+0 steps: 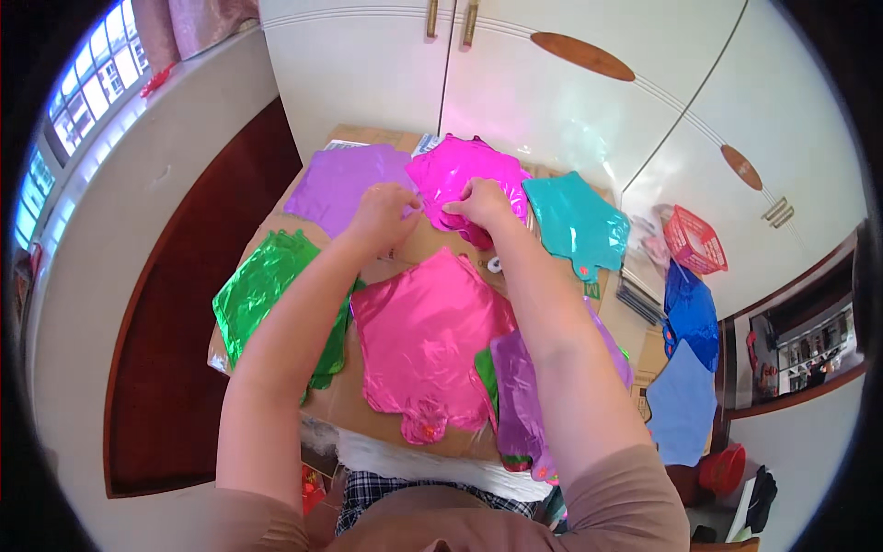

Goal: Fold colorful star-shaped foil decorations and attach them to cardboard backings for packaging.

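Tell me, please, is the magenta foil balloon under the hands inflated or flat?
Flat: the magenta balloon lies limp on the cardboard, both hands pinching its edge.

A cardboard-covered table [418, 247] anchors the scene. On it, at its far left corner, lies a purple foil balloon [345, 184]; a teal one [575, 221] sits at its far right, a green stack [271, 299] at its left edge, a pink one [418, 345] at its near middle and a violet stack [520, 396] at its near right. Behind the table stands a white wardrobe [552, 92]. Right of the table are a red basket [694, 241] and blue balloons [690, 317].
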